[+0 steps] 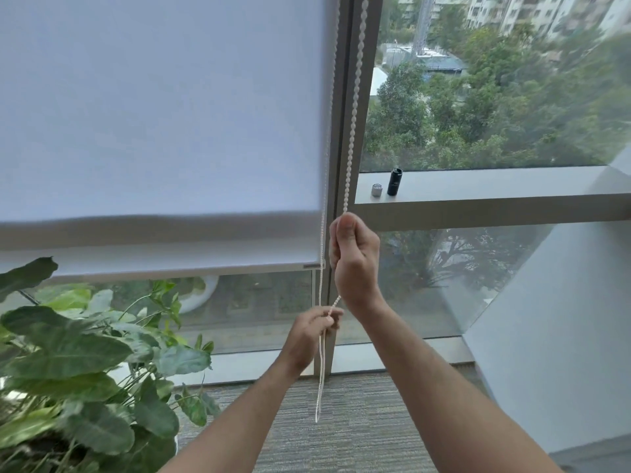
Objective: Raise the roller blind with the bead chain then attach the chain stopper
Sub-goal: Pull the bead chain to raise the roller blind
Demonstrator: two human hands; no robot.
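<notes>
Right hand [355,257]: my fist closed round the bead chain [353,107].
Left hand [312,331]: pinching the same strand lower down.
Chain axis: vertical — along the window frame's [341,138] edge.
Blind [160,131]: hem low — pull runs straight down.

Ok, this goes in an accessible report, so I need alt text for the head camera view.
Both hands grip a white bead chain beside a partly lowered white roller blind, the right hand above the left hand. A leafy plant stands lower left; a black cylinder and a small metal cap sit on the window ledge.
</notes>
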